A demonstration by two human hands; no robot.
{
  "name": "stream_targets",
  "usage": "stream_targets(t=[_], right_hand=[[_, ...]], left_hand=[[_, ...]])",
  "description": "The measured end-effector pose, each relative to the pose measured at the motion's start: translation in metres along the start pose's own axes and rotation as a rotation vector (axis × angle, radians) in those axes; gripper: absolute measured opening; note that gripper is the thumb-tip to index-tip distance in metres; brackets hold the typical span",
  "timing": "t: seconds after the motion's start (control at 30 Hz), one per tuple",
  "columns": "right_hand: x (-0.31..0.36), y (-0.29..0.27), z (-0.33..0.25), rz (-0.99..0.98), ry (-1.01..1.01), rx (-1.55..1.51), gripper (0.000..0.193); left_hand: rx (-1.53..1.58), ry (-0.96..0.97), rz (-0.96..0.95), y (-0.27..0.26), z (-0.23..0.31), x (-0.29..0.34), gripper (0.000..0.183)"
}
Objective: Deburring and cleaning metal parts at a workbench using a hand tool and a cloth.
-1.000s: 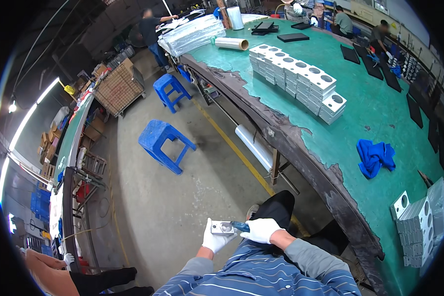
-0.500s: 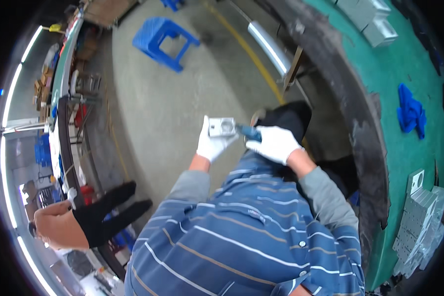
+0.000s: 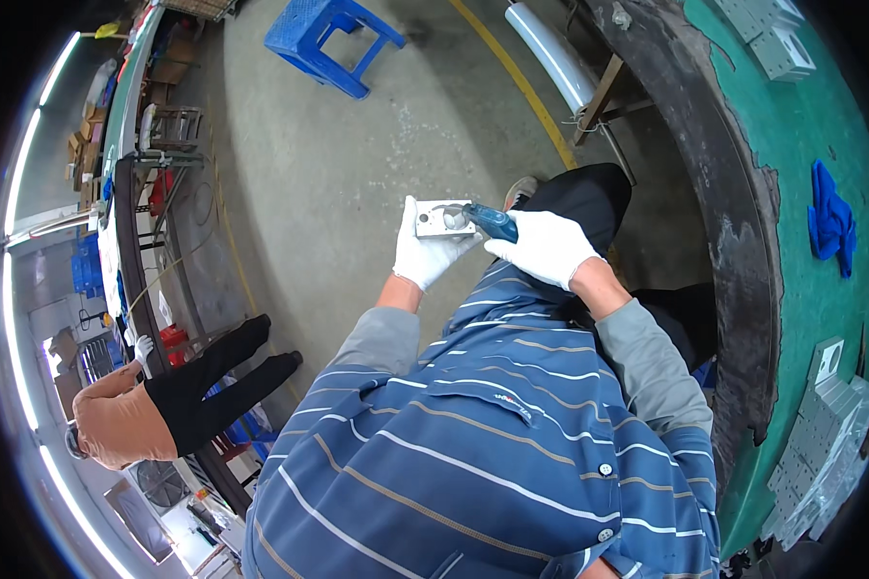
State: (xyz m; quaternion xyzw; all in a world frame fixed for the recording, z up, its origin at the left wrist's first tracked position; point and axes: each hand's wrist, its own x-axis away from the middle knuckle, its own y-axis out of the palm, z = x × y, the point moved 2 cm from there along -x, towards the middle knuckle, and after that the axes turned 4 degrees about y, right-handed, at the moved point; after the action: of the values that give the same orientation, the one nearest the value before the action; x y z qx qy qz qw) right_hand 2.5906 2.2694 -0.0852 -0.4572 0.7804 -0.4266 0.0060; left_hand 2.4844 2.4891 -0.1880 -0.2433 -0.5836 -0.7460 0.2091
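Note:
My left hand, in a white glove, grips a small silvery metal block in front of my body. The block has a large round opening and a smaller hole beside it. In my white-gloved right hand is a deburring tool with a blue handle and a thin curved tip. Its tip reaches over the block at the round opening; whether it touches the edge is too fine to tell.
To my right runs a green-topped bench with a dark, ragged edge. On it lie a blue cloth, stacked metal blocks and more blocks. A blue stool stands ahead; a co-worker is at the left bench.
The tool's tip has come from the block's right side to over its round opening. Both hands appear slightly higher and further right in the view, which has itself shifted.

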Motion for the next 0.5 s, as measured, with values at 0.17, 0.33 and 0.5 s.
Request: stream_targets(t=[0.17, 0.33, 0.5], right_hand=[[0.0, 0.004, -0.002, -0.001, -0.001, 0.02, 0.047], [0.004, 0.001, -0.006, -0.041, 0.01, 0.007, 0.047], [0.008, 0.0, -0.011, -0.101, 0.029, 0.015, 0.046]], left_hand=[[0.004, 0.002, 0.012, 0.009, -0.003, 0.0, 0.085], [-0.014, 0.031, 0.08, 0.009, -0.001, 0.0, 0.089], [-0.018, 0.04, 0.055, -0.005, 0.004, -0.006, 0.097]])
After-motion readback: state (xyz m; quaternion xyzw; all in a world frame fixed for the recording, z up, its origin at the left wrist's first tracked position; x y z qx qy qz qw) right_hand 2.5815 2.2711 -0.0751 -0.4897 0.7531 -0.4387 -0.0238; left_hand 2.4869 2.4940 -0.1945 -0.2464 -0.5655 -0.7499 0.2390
